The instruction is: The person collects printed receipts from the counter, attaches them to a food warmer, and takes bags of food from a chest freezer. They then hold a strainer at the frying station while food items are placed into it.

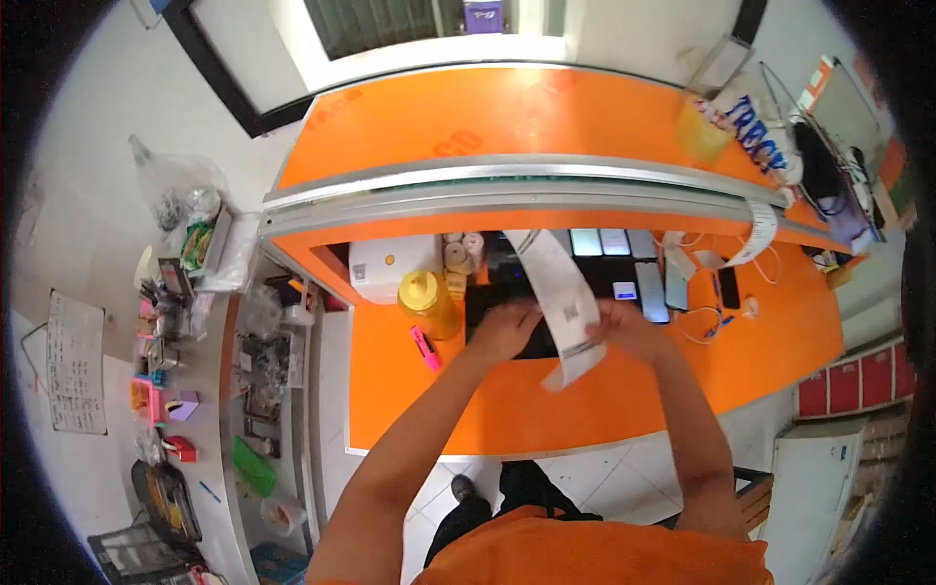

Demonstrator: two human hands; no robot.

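Observation:
A long white printed paper strip, like a receipt, hangs down toward me from the back of the orange desk. My right hand pinches its right edge near the lower part, where the strip bends and its end curls. On the other side, my left hand is just left of the paper, over a black flat device. Its fingers are bent and slightly blurred, and whether they grip anything is not visible. Several phones lie behind and right of my right hand.
Left of my hands stand a yellow squeeze bottle and a pink marker-like item. Paper rolls sit beside a white box. Cables and a dark phone lie at right. A raised orange counter overhangs the desk.

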